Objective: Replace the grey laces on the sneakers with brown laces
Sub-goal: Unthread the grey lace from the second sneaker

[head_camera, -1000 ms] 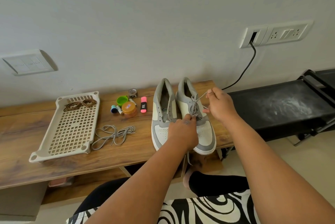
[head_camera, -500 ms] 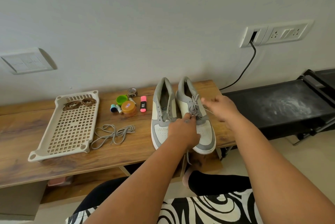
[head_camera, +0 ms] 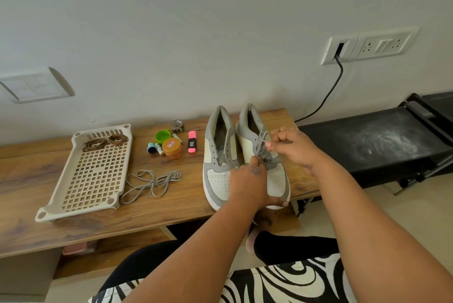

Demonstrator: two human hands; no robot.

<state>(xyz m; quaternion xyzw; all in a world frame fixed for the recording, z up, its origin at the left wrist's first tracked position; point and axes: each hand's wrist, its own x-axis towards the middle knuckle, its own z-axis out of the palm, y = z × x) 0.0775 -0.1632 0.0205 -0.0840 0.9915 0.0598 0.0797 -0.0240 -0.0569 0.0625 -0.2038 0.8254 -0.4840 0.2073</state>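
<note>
On the wooden table [head_camera: 171, 207], at its right end, the two sneakers stand side by side with toes toward me. The left sneaker [head_camera: 218, 155] is already bare of lace; the right sneaker [head_camera: 255, 141] still carries its grey lace [head_camera: 260, 145]. My left hand [head_camera: 248, 185] rests over the right sneaker's toe, fingertips pinching the lace low on the tongue, and my right hand [head_camera: 291, 147] pinches a strand higher up.

The lace looks soft, light and limp — I judge it will drag in the eyelets, so I'd hold it close to each hole and steady the shoe, which seems light enough to slide.

The removed grey lace [head_camera: 152, 183] lies loose between the sneakers and the perforated tray [head_camera: 81, 194]; the brown laces [head_camera: 105, 142] sit coiled at the tray's far end. A jar [head_camera: 172, 147], a pink highlighter [head_camera: 192, 145] and small bits cluster behind — none blocks my reach to the tray.
</note>
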